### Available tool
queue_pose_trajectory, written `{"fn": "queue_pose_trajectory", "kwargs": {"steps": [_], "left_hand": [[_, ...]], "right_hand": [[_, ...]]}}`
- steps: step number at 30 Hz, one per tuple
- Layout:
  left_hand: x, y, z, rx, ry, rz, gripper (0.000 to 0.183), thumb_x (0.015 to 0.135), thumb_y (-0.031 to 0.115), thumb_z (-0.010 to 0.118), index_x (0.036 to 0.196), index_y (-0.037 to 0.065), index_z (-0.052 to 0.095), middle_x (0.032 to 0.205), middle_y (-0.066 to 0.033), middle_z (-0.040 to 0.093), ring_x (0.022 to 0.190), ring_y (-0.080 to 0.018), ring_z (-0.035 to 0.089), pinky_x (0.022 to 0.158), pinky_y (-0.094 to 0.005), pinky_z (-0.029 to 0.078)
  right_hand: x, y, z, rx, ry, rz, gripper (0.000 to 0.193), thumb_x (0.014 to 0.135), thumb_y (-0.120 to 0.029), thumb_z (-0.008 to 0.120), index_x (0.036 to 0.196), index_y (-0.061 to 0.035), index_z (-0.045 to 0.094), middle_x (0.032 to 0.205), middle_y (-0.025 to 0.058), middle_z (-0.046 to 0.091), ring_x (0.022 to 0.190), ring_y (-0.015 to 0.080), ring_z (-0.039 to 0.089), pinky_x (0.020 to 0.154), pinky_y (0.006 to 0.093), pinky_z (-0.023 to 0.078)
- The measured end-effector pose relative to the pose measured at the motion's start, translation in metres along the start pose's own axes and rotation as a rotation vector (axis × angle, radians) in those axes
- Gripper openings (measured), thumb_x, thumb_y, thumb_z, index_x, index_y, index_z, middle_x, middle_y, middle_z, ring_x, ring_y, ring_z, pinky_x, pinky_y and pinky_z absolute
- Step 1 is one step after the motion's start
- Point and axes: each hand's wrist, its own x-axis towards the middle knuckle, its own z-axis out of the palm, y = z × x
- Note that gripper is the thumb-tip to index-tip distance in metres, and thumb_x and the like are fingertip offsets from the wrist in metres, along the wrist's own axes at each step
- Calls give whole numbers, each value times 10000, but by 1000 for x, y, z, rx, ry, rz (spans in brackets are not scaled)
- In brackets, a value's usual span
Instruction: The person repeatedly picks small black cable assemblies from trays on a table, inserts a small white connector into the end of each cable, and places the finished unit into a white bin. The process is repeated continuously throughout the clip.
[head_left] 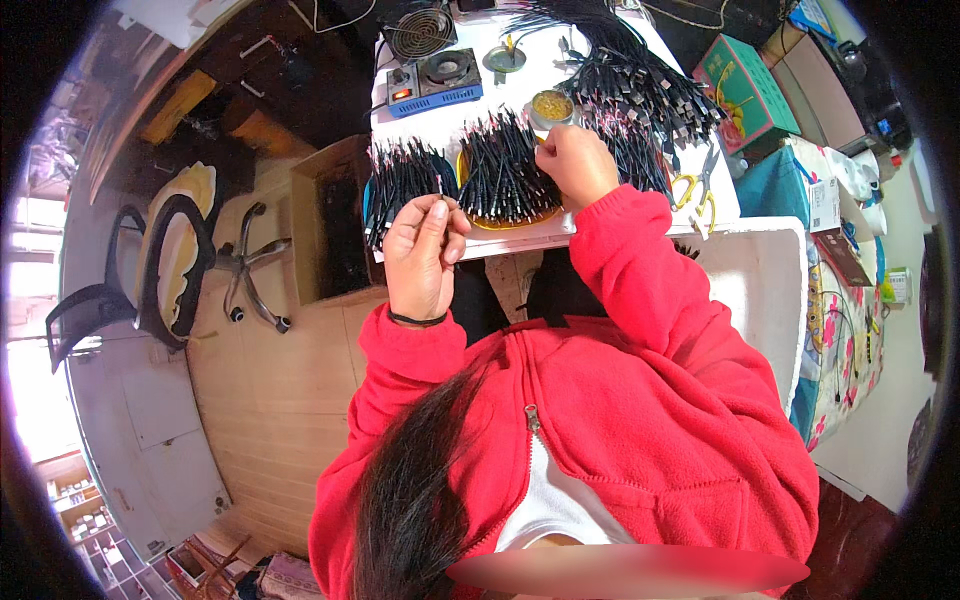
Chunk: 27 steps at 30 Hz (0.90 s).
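Note:
My left hand is closed in a pinch in front of the left bundle of cables. A thin cable end sticks up past its thumb and fingertip; the rest of it is hidden. My right hand is curled shut beside the middle bundle, and I cannot make out what its fingers hold. That middle bundle of short black cables lies on a yellow-edged holder. To its left lies a like bundle, and another bundle is just right of my right hand. A small round tin of yellowish bits stands behind the right hand.
A blue box-shaped device with a lit red switch and a fan stand at the back left of the white table. A shallow metal dish is near them. Yellow-handled scissors and many black USB cables lie right.

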Motion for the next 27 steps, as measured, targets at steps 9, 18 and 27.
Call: {"fn": "queue_pose_trajectory", "kwargs": {"steps": [9, 18, 27], "left_hand": [[-7, 5, 32, -41, 39, 31, 109, 939, 99, 559, 980, 0, 576, 804, -83, 619, 613, -104, 531, 543, -213, 450], [-24, 8, 65, -89, -31, 83, 168, 926, 36, 559, 1077, -21, 606, 1062, -116, 648, 911, -150, 622, 754, -305, 557], [-38, 5, 72, -46, -57, 93, 180, 909, 26, 587, 1076, -35, 617, 1072, -108, 646, 891, -122, 613, 769, -254, 518]], "right_hand": [[-37, -27, -41, 208, 411, -314, 130, 757, -142, 662, 768, -66, 557, 686, 128, 616, 622, 323, 620, 539, 403, 489], [-102, -54, -92, 586, -84, -440, 111, 784, -71, 647, 836, -8, 571, 711, 148, 599, 627, 277, 616, 568, 354, 485], [-107, -46, -89, 625, -130, -536, 92, 790, -65, 641, 829, -4, 583, 716, 151, 608, 667, 300, 629, 588, 358, 491]]}}
